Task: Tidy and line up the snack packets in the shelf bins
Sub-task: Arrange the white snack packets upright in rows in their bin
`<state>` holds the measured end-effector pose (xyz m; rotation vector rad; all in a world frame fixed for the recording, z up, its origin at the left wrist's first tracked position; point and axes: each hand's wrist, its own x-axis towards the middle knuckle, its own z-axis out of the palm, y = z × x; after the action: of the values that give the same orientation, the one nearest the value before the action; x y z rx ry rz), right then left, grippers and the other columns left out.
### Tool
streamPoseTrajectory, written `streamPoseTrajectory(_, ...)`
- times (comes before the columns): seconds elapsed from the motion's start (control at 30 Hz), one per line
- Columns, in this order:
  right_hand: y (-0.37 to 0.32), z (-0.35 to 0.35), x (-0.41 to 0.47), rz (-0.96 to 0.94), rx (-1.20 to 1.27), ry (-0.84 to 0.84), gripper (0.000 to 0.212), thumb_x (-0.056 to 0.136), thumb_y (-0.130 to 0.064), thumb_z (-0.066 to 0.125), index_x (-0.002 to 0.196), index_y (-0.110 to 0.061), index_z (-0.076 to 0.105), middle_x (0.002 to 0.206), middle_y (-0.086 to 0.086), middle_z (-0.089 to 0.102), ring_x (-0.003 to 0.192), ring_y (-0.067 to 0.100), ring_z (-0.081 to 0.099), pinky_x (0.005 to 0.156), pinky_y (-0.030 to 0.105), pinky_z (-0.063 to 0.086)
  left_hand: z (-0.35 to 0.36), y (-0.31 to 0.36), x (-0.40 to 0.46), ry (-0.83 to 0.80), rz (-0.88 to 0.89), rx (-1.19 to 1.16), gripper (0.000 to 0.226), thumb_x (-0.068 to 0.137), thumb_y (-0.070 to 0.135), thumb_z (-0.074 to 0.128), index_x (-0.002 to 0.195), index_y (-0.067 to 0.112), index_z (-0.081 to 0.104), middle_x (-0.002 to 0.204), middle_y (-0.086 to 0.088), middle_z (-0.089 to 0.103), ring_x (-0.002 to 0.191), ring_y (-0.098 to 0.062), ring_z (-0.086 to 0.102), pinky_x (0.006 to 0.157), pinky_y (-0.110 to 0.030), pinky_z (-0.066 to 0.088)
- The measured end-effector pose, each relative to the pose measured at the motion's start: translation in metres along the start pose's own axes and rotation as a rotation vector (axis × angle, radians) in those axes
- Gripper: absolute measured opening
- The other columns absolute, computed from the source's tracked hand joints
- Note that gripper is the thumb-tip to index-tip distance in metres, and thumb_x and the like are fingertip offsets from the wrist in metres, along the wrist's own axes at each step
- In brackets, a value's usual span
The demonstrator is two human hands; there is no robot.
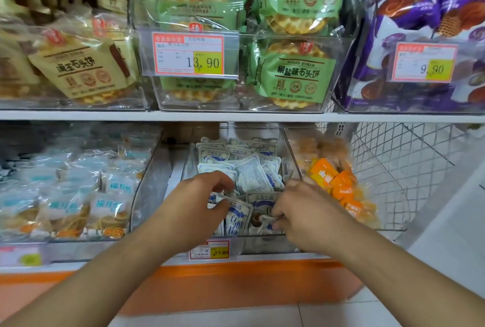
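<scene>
At the front of the clear middle bin (262,245), left hand (195,207) and right hand (305,217) each pinch white-and-blue packets (237,217); stand these upright, labels forward, aligned with rear rows.

Packets (244,169) in middle bin (286,143), waffle bins (246,69) on shelf above

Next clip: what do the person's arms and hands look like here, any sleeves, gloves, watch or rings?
Both forearms are bare up to the frame edge, with no sleeves showing. The left hand and right hand wear no gloves. No watch, bracelet or ring shows on either, though the fingertips are partly hidden among the packets.
</scene>
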<state>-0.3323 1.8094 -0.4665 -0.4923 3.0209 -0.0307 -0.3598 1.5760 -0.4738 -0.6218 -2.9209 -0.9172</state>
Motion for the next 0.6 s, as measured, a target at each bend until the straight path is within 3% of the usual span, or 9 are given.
streamPoseTrajectory(0.1, 0.000, -0.007, -0.002, 0.026, 0.000, -0.070, 0.025, 0.100, -0.042, 0.062, 0.094, -0.022, 0.076, 0.098, 0.002, 0.064, 0.100, 0.016, 0.039, 0.084, 0.027, 0.019, -0.001, -0.006, 0.020, -0.079, 0.016, 0.069, 0.031, 0.101, 0.035, 0.057, 0.132, 0.040, 0.059, 0.132, 0.020, 0.061, 0.109, -0.005, 0.064, 0.089, -0.021, 0.052)
streamPoseTrajectory(0.2, 0.005, -0.008, 0.004, 0.006, 0.103, 0.037, 0.031, 0.099, -0.049, 0.056, 0.118, -0.031, 0.073, 0.113, -0.009, 0.069, 0.117, 0.012, 0.048, 0.113, 0.035, 0.030, 0.004, -0.010, 0.035, -0.137, 0.021, 0.088, 0.031, 0.103, 0.041, 0.052, 0.133, 0.042, 0.058, 0.129, 0.016, 0.063, 0.095, -0.013, 0.071, 0.081, -0.037, 0.061)
streamPoseTrajectory(0.3, 0.004, -0.006, 0.022, 0.044, 0.218, 0.043, 0.051, 0.106, -0.046, 0.050, 0.155, -0.034, 0.044, 0.154, -0.009, 0.051, 0.146, 0.017, 0.040, 0.123, 0.040, 0.031, 0.015, -0.018, 0.042, -0.160, 0.079, 0.193, 0.024, 0.102, 0.041, 0.050, 0.122, 0.039, 0.063, 0.110, 0.011, 0.068, 0.098, -0.014, 0.065, 0.081, -0.037, 0.057)
streamPoseTrajectory(0.37, 0.001, -0.001, 0.034, 0.066, 0.269, -0.056, 0.064, 0.108, -0.047, 0.047, 0.165, -0.034, 0.020, 0.166, -0.005, 0.036, 0.152, 0.023, 0.033, 0.124, 0.043, 0.031, 0.018, -0.023, 0.044, -0.163, 0.107, 0.239, 0.021, 0.100, 0.040, 0.051, 0.117, 0.038, 0.064, 0.104, 0.009, 0.068, 0.096, -0.014, 0.063, 0.080, -0.037, 0.056)
streamPoseTrajectory(0.47, -0.004, 0.006, 0.045, 0.058, 0.251, -0.107, 0.067, 0.108, -0.047, 0.048, 0.164, -0.036, 0.013, 0.164, 0.000, 0.039, 0.147, 0.026, 0.040, 0.119, 0.044, 0.038, 0.019, -0.027, 0.044, -0.180, 0.112, 0.272, 0.019, 0.101, 0.035, 0.053, 0.117, 0.035, 0.062, 0.105, 0.008, 0.066, 0.095, -0.013, 0.062, 0.077, -0.034, 0.055)
streamPoseTrajectory(0.6, 0.002, 0.003, 0.048, 0.087, 0.296, -0.091, 0.063, 0.100, -0.043, 0.065, 0.156, -0.038, 0.035, 0.145, -0.006, 0.055, 0.130, 0.018, 0.055, 0.106, 0.038, 0.050, 0.022, -0.030, 0.047, -0.172, 0.084, 0.267, 0.023, 0.104, 0.035, 0.045, 0.117, 0.033, 0.063, 0.101, 0.006, 0.066, 0.091, -0.015, 0.063, 0.076, -0.035, 0.055)
